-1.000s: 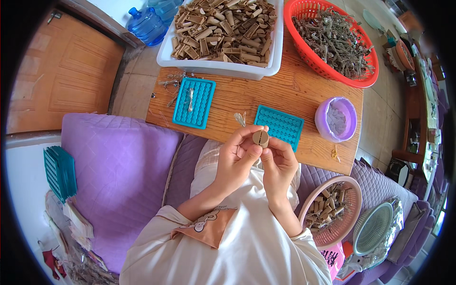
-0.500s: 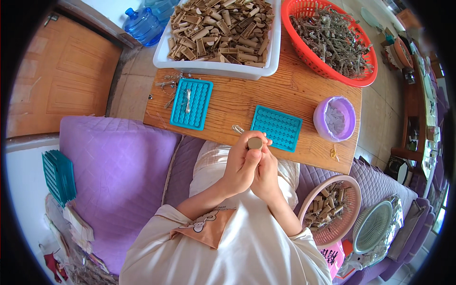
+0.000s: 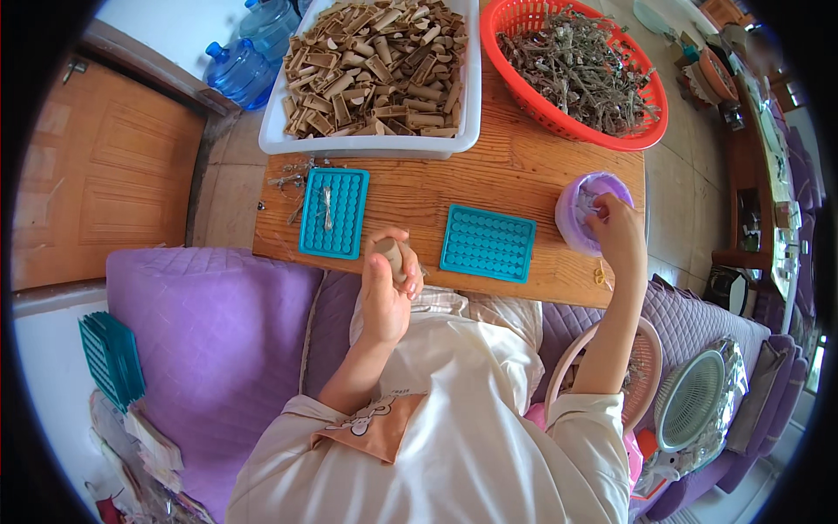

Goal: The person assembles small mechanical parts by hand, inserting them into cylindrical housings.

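Observation:
My left hand [image 3: 384,293] is wrapped round a brown cylinder [image 3: 391,260], made of something like cardboard or clay, above the table's front edge. A wisp of thin strands shows beside its fingers. On the right, my right hand [image 3: 618,231] reaches into a lilac tub [image 3: 572,223] lined with thin plastic. Its fingertips are bent together among small pale pieces [image 3: 590,194]; whether they grip one is hidden. Between the hands lies a teal tray [image 3: 489,244] with rows of round cups. Another teal tray [image 3: 347,218] bears a clear bundle of strands [image 3: 328,208].
A white bin [image 3: 367,148] of brown half-tube pieces [image 3: 375,70] and a red basket [image 3: 646,131] of grey tangled strips [image 3: 567,70] stand at the back of the wooden table [image 3: 410,196]. A pink basket [image 3: 646,375] is beside my right arm; stacked teal trays [image 3: 112,362] lie far left.
My hands were together round the cylinder. They have parted: the left has shifted left with the cylinder, and the right has moved right into the lilac tub. The view has shifted slightly.

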A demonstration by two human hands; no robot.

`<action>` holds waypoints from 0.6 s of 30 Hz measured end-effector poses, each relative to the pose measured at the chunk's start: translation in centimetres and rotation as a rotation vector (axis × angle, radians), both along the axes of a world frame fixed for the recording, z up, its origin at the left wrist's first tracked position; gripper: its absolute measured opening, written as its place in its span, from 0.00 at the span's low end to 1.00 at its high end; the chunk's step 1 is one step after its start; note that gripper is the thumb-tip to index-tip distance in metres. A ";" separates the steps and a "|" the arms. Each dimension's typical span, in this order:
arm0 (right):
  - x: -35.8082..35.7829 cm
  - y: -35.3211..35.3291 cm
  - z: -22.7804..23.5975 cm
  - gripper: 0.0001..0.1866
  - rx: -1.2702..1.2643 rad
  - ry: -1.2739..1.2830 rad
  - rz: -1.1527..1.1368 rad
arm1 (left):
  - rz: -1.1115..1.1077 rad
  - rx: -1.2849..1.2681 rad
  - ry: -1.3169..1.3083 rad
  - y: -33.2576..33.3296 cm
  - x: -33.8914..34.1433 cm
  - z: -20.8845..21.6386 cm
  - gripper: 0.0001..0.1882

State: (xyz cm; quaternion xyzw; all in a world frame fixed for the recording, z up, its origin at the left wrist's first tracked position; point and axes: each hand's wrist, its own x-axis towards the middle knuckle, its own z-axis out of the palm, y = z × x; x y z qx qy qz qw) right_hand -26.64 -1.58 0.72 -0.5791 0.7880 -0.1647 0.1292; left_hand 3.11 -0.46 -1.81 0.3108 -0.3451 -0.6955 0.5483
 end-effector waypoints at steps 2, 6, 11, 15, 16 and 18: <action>-0.4 -0.6 -1.4 0.10 0.045 0.058 0.054 | -0.045 -0.007 -0.034 0.4 -0.2 0.0 0.27; -0.4 -1.6 -1.6 0.06 0.190 0.123 0.107 | -0.158 0.009 0.012 0.6 -0.2 -0.2 0.27; -1.2 -1.2 -0.5 0.06 0.040 0.003 0.187 | -0.203 0.045 0.064 0.3 0.0 -0.5 0.24; -1.3 -0.7 0.6 0.05 -0.059 -0.188 0.032 | -0.240 0.207 0.297 0.1 0.0 -0.5 0.18; -1.3 -0.6 0.8 0.05 -0.069 -0.245 -0.006 | -0.241 0.208 0.297 0.0 0.0 -0.6 0.18; -1.2 -0.4 1.2 0.04 -0.093 -0.380 -0.047 | -0.323 0.369 0.610 -0.2 0.0 -0.9 0.17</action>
